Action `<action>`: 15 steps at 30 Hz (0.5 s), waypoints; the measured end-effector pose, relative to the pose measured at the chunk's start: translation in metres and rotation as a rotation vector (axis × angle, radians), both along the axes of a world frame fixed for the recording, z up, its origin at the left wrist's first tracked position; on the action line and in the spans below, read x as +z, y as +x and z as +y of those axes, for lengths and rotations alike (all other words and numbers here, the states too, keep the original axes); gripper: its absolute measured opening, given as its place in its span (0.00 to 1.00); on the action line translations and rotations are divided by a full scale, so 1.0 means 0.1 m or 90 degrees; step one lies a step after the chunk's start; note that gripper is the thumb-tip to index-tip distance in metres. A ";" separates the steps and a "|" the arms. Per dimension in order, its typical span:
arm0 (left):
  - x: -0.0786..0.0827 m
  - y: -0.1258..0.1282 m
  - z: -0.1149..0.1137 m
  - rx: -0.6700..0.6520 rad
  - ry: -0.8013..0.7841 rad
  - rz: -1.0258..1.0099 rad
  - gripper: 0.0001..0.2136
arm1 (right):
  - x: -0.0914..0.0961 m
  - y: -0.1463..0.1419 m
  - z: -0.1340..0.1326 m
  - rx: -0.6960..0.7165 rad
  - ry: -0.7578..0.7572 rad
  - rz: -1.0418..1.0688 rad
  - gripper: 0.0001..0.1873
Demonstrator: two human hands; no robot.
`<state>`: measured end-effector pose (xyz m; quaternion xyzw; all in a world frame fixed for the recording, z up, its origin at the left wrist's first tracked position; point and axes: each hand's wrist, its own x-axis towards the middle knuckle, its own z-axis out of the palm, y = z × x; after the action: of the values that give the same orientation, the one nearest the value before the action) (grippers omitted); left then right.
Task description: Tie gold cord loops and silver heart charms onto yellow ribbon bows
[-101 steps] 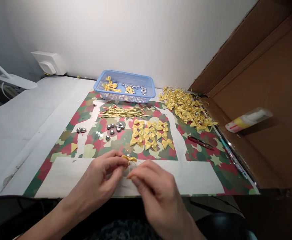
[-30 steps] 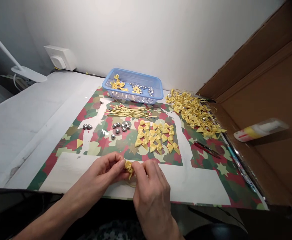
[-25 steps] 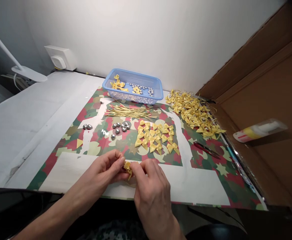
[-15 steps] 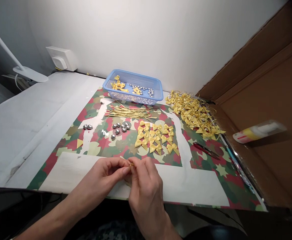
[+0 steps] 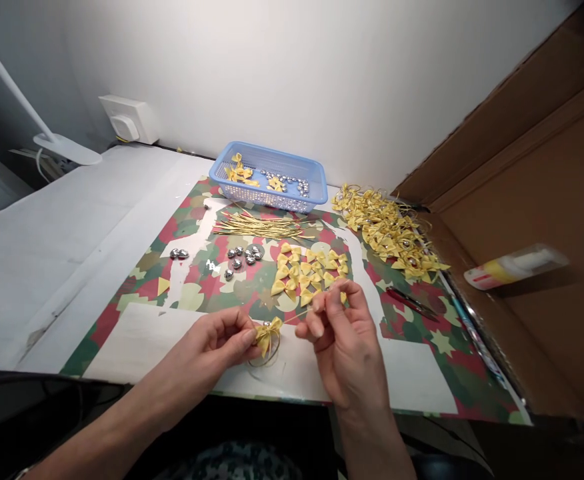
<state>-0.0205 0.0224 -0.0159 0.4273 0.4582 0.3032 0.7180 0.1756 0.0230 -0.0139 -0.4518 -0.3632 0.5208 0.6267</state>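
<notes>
My left hand (image 5: 212, 343) pinches a small yellow ribbon bow (image 5: 268, 332) with a loop of gold cord hanging under it, just above the near white strip of the mat. My right hand (image 5: 345, 333) is closed on the end of the gold cord (image 5: 297, 315), pulled taut up and to the right of the bow. Beyond my hands lie rows of loose yellow bows (image 5: 308, 268), several silver heart charms (image 5: 242, 257) and a bundle of gold cords (image 5: 259, 227).
A blue basket (image 5: 270, 175) with bows and charms stands at the back. A heap of finished bows (image 5: 389, 230) lies back right beside a cardboard wall (image 5: 527, 173) with a glue bottle (image 5: 515, 265). Red snips (image 5: 409, 302) lie right. A lamp base (image 5: 67, 148) and socket box (image 5: 127, 120) are left.
My right hand has left the bow and moved up and to the right, drawing the gold cord out taut. The left hand still holds the bow in nearly the same place.
</notes>
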 end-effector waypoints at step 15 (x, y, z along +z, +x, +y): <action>-0.01 -0.15 0.00 0.009 -0.109 -0.128 0.15 | -0.13 0.74 0.09 -0.184 -0.033 0.003 0.26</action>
<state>-0.0356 0.0221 -0.0167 0.3289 0.4112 0.3094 0.7919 0.2496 0.0323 -0.0269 -0.5141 -0.2794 0.4350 0.6844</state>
